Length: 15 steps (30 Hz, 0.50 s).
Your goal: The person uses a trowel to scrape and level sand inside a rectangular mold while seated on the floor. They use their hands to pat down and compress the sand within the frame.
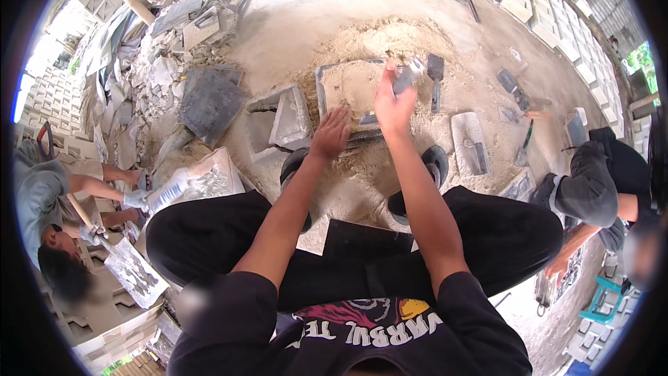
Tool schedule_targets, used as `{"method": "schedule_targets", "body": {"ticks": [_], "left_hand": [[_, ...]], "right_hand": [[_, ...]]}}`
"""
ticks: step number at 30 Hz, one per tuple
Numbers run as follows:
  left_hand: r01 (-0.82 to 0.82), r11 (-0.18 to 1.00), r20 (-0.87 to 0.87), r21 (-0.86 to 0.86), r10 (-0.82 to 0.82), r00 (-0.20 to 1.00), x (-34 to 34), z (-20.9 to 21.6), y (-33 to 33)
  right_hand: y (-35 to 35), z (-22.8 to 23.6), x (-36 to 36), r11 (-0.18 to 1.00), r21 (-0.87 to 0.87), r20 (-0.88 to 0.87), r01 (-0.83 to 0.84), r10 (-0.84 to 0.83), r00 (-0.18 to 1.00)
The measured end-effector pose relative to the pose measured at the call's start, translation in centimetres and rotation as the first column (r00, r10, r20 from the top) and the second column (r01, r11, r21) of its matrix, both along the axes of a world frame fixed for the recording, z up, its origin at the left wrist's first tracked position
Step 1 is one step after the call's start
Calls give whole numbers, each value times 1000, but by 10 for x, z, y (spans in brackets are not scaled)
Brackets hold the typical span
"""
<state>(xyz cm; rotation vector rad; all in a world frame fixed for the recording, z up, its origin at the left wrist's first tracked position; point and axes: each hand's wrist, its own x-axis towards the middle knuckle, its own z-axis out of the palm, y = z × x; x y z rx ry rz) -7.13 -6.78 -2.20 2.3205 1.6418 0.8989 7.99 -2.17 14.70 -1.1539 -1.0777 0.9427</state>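
Note:
In front of me is a dark rectangular mould [318, 87], filled with pale sandy material [355, 83]. My left hand [330, 132] rests at its near left corner, fingers stretched out and holding nothing. My right hand [394, 104] is closed round a short grey metal tool [403, 82] over the mould's right side; the grip hides much of it, and its exact kind cannot be made out. Right of that hand a small dark trowel [435, 76] lies on the sand. A pale hollow block with a slanted piece [289, 122] sits left of the mould.
Sand [390, 35] is heaped behind the mould. Dark slabs [209, 104] and rubble [160, 76] lie left; a pale rectangular tray [467, 132] lies right. Two co-workers, one at the left [42, 188] and one at the right [591, 181], work close by. Pale blocks [550, 17] are stacked at far right.

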Motion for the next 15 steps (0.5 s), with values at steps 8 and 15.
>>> {"method": "schedule_targets", "body": {"ticks": [8, 15], "left_hand": [[-66, 997, 408, -37, 75, 910, 12, 7, -6], [-320, 904, 883, -284, 377, 279, 24, 1, 9]], "right_hand": [[-6, 14, -12, 998, 57, 98, -18, 12, 995], [-6, 0, -26, 997, 11, 195, -70, 67, 978]]}}
